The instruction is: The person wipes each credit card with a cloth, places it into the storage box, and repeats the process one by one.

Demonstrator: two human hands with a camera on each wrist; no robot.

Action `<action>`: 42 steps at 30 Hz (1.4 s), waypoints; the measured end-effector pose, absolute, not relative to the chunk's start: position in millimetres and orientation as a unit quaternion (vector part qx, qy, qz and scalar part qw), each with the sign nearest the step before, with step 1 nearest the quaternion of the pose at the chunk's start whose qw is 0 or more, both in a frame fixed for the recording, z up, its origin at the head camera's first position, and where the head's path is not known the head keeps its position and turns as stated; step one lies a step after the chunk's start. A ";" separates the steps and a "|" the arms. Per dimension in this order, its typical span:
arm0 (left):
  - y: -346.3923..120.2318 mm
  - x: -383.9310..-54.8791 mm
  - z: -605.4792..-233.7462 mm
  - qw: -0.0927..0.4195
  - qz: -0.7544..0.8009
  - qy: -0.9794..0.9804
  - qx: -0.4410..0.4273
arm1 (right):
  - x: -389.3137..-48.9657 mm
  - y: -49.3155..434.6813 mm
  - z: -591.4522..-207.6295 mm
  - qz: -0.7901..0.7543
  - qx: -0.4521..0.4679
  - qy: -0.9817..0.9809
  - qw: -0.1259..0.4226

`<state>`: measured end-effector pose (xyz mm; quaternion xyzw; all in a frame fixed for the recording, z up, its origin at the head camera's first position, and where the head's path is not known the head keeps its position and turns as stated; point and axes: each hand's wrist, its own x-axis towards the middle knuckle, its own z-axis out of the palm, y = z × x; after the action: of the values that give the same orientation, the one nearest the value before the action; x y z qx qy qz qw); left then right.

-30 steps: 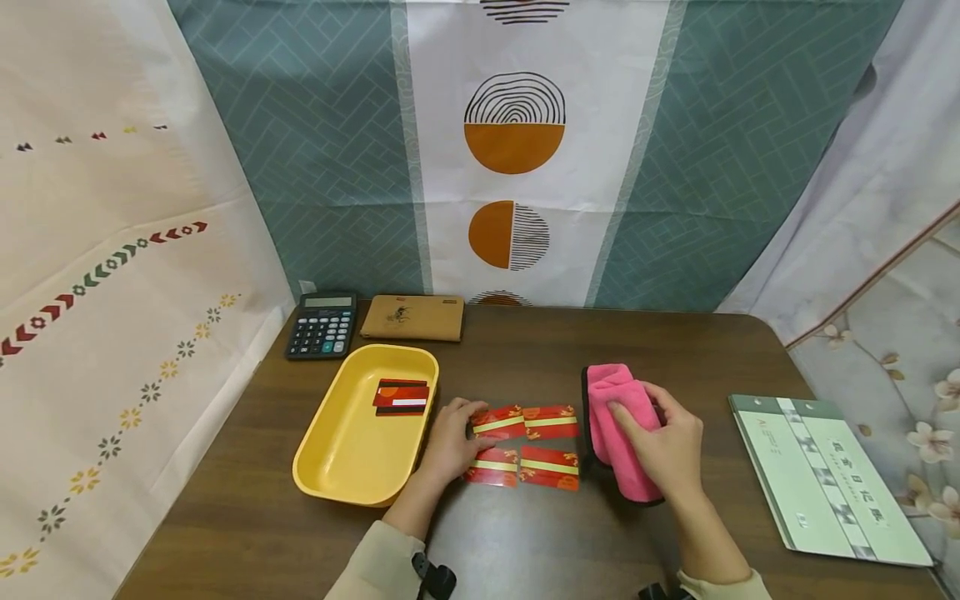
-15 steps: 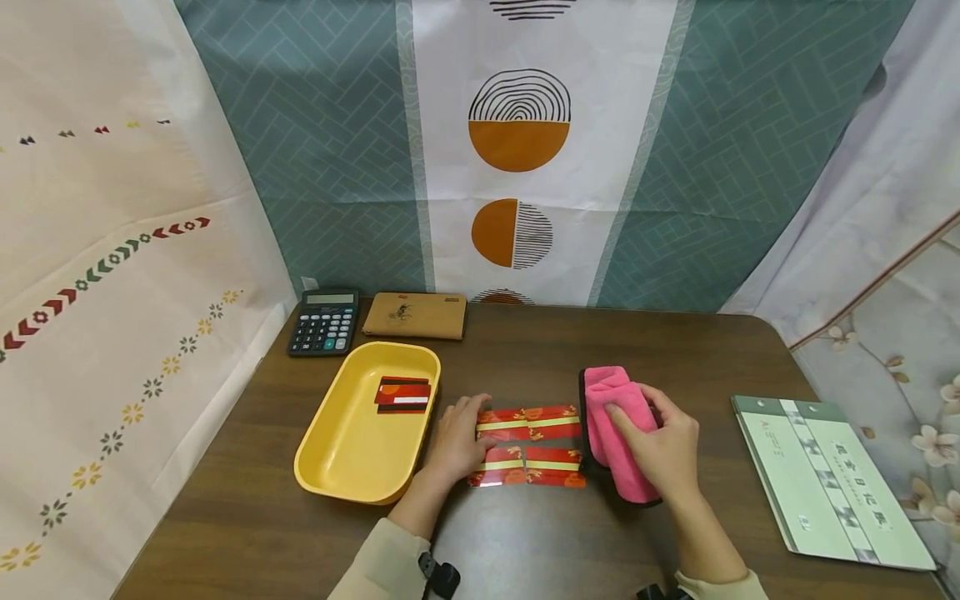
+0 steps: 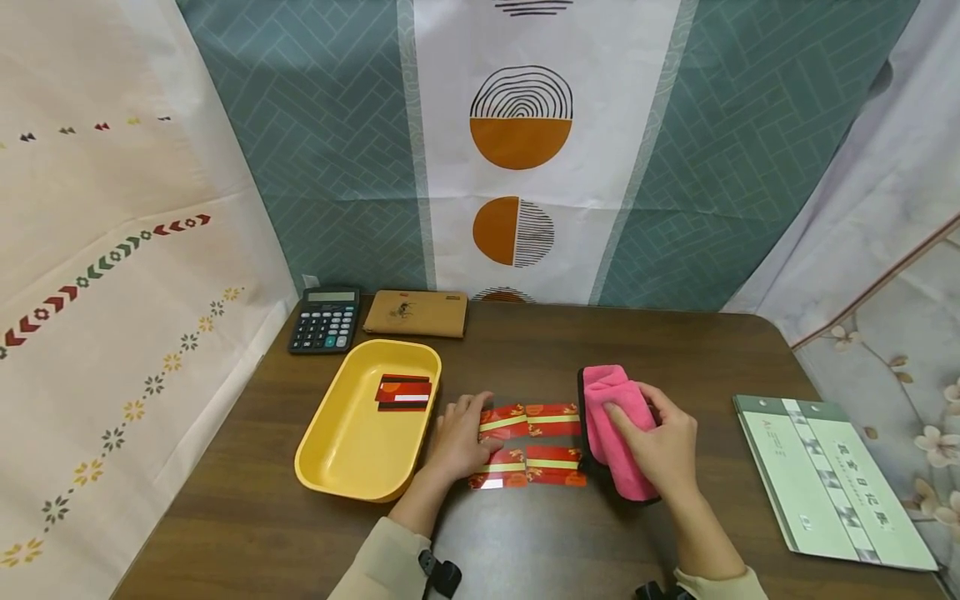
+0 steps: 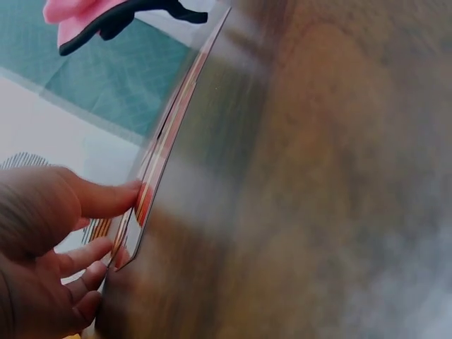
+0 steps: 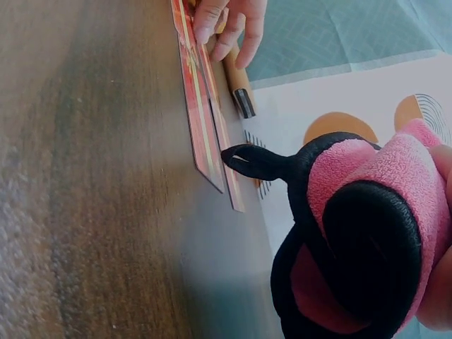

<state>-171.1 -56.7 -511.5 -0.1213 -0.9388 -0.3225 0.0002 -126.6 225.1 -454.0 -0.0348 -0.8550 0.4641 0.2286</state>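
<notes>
Several red cards with yellow stripes (image 3: 553,421) lie flat on the table in two rows of two. My left hand (image 3: 457,440) rests at their left end, thumb and fingers spread and touching the left-hand cards. Seen from the left wrist, the thumb lies on the edge of a red card (image 4: 145,201), the other fingers just beyond it. My right hand (image 3: 670,442) grips a folded pink cloth with black edging (image 3: 617,417), held close to the right end of the cards. In the right wrist view a black loop of the cloth (image 5: 258,161) hangs toward the cards.
Left of the cards stands a yellow tray (image 3: 311,475) with several red and black cards (image 3: 403,392) inside. Behind it lie a calculator (image 3: 324,321) and a tan wallet or notebook (image 3: 416,314). A pale green book (image 3: 828,479) lies at the table's right side.
My left hand has slid slightly right, and the lower cards have shifted a little right with it. The cloth in my right hand has stayed nearly in place.
</notes>
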 end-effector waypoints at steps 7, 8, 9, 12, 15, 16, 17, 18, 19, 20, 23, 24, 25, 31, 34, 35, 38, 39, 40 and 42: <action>-53.5 -173.9 -507.2 -0.008 -0.309 -0.944 -0.119 | -126.9 226.1 -453.7 0.462 -0.033 -0.855 0.232; -52.8 -174.1 -506.6 -0.014 -0.305 -0.945 -0.118 | -126.9 226.2 -453.6 0.463 -0.032 -0.855 0.233; -52.2 -174.3 -506.0 -0.019 -0.306 -0.944 -0.119 | -127.1 226.4 -453.7 0.464 -0.031 -0.854 0.234; -50.2 -173.7 -504.8 -0.041 -0.346 -0.930 -0.117 | -127.7 227.2 -454.9 0.464 -0.029 -0.852 0.239; -49.5 -172.9 -505.6 -0.042 -0.407 -0.904 -0.122 | -128.8 227.0 -455.1 0.465 -0.026 -0.852 0.239; -49.2 -172.4 -506.3 -0.037 -0.428 -0.895 -0.122 | -129.0 226.7 -455.4 0.464 -0.026 -0.853 0.237; -49.1 -172.2 -507.2 -0.029 -0.443 -0.887 -0.125 | -129.1 226.4 -455.5 0.464 -0.024 -0.854 0.233; -48.9 -172.2 -508.2 -0.016 -0.455 -0.881 -0.127 | -129.2 226.0 -455.7 0.465 -0.022 -0.855 0.229; -48.7 -172.0 -508.9 -0.001 -0.465 -0.877 -0.125 | -129.2 225.5 -455.8 0.465 -0.020 -0.856 0.224; -48.5 -171.9 -509.5 0.013 -0.476 -0.871 -0.123 | -129.3 225.1 -456.0 0.466 -0.018 -0.857 0.221; -46.1 -171.9 -509.1 0.041 -0.519 -0.848 -0.098 | -129.3 223.4 -455.1 0.474 -0.008 -0.855 0.211; -45.0 -171.7 -508.1 0.045 -0.541 -0.835 -0.086 | -129.4 222.8 -454.5 0.477 -0.005 -0.853 0.210; -43.7 -171.7 -506.7 0.046 -0.564 -0.821 -0.072 | -129.6 222.0 -453.7 0.480 -0.003 -0.852 0.209; -35.9 -171.5 -490.7 0.032 -0.704 -0.709 0.018 | -130.6 215.2 -444.3 0.512 0.021 -0.838 0.187; -33.0 -170.5 -479.2 0.010 -0.748 -0.663 0.041 | -125.4 204.6 -426.4 0.517 0.049 -0.836 0.179; -31.9 -170.0 -476.0 0.003 -0.756 -0.653 0.042 | -125.9 202.4 -425.0 0.519 0.058 -0.834 0.178; -29.1 -167.6 -466.9 -0.018 -0.775 -0.632 0.021 | -126.8 195.4 -421.5 0.524 0.091 -0.829 0.174; -28.1 -166.8 -464.4 -0.024 -0.778 -0.627 0.009 | -128.8 194.5 -424.0 0.527 0.101 -0.827 0.169; -26.9 -165.7 -461.6 -0.032 -0.781 -0.624 -0.002 | -131.0 193.4 -427.3 0.529 0.114 -0.825 0.167; -24.8 -163.6 -456.5 -0.047 -0.780 -0.623 -0.030 | -132.6 188.8 -428.0 0.534 0.138 -0.819 0.157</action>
<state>-163.6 -24.8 -456.5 -0.0302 -0.6232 -0.7801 -0.0467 -132.6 188.8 -428.0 0.1384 -0.8189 0.5344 0.1570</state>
